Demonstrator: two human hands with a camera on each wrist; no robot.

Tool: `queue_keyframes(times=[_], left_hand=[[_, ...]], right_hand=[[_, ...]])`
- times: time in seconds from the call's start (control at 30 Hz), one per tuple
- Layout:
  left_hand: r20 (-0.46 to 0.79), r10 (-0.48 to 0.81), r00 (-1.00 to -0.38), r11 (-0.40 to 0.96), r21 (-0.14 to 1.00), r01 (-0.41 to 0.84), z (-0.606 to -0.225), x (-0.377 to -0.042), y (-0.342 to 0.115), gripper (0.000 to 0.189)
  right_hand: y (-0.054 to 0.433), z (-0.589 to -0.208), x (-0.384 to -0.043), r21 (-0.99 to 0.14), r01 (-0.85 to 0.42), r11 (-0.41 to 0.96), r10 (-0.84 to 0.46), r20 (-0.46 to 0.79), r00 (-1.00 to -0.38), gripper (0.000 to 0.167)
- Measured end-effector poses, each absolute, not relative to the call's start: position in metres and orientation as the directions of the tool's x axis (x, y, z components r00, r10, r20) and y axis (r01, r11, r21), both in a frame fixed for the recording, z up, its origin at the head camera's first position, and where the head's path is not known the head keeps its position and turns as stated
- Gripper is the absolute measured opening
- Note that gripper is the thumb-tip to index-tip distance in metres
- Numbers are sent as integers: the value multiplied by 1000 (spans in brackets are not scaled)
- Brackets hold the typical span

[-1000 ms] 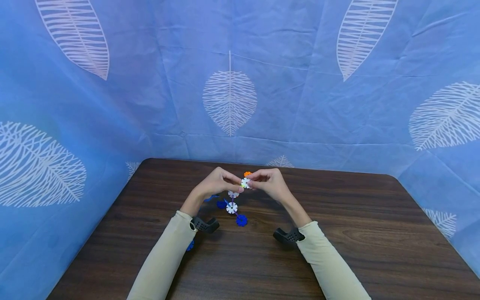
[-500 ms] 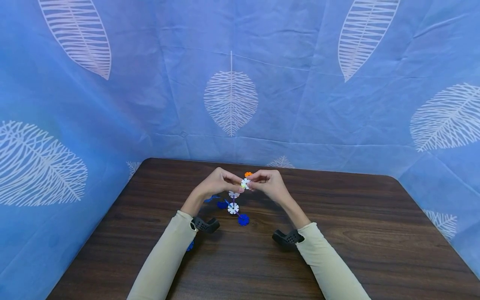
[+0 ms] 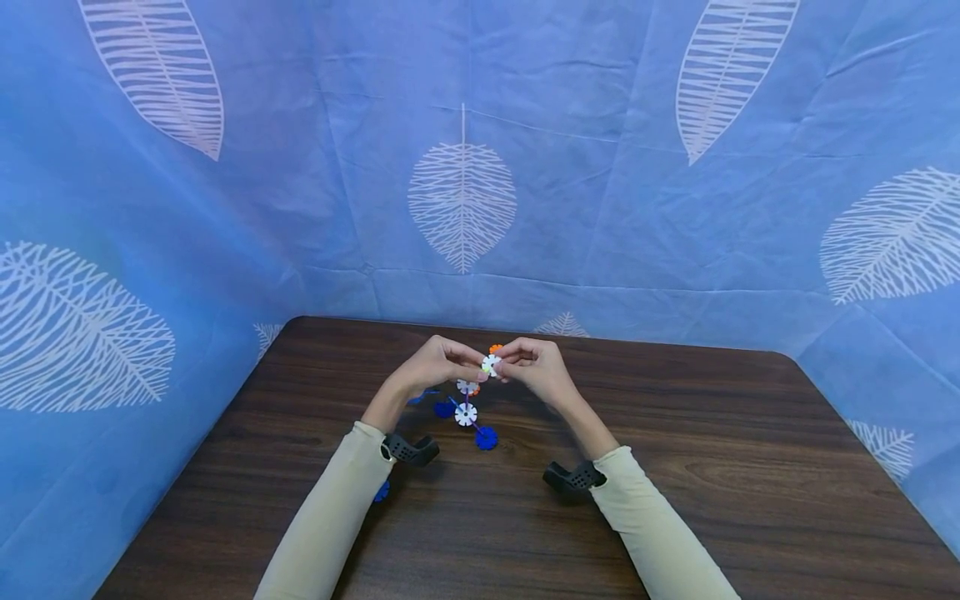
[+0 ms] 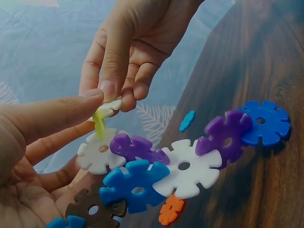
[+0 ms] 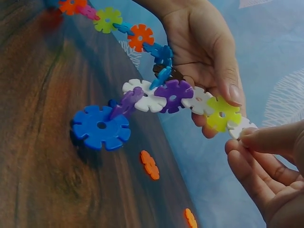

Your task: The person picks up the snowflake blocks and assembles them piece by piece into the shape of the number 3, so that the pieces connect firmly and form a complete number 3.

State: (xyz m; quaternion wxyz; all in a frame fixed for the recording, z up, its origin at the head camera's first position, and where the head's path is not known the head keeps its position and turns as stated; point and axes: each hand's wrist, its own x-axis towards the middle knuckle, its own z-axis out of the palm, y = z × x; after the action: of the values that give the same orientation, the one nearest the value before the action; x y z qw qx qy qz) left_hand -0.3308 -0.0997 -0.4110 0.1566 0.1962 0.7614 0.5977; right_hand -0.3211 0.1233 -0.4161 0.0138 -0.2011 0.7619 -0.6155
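Above the far part of the table, my left hand (image 3: pixel 438 364) pinches a yellow-green notched plastic disc (image 5: pixel 222 114) between thumb and fingers. Opposite it, my right hand (image 3: pixel 542 364) pinches a white notched disc (image 5: pixel 240 127) that meets the yellow-green one. A chain of interlocked discs hangs from there: another white disc (image 5: pixel 197 100), a purple disc (image 5: pixel 175 95), a white disc (image 4: pixel 186 167) and, at one end, a blue disc (image 4: pixel 267 122). A side branch with a brown disc (image 4: pixel 90 209) runs past my left palm. My fingertips partly cover the pinched discs.
Loose orange discs (image 5: pixel 149 165) lie on the dark wooden table (image 3: pixel 675 467) near its far edge. A blue disc (image 3: pixel 381 490) shows beside the left forearm. Behind the table hangs a blue cloth (image 3: pixel 570 208) with white leaf prints.
Both hands keep nearly the same place and the same pinch. The hanging chain shifts very slightly, and a bit of orange now shows beside the white disc below the hands.
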Motion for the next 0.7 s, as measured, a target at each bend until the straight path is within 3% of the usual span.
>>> queue_keyframes(times=[0.37, 0.7], left_hand=[[-43, 473, -880, 268, 959, 98, -408, -328, -100, 29], [-61, 451, -891, 300, 950, 87, -407, -328, -101, 31]], right_hand=[[139, -403, -326, -918, -303, 257, -448, 165, -879, 27], [172, -385, -343, -798, -365, 479, -569, 34, -822, 30]])
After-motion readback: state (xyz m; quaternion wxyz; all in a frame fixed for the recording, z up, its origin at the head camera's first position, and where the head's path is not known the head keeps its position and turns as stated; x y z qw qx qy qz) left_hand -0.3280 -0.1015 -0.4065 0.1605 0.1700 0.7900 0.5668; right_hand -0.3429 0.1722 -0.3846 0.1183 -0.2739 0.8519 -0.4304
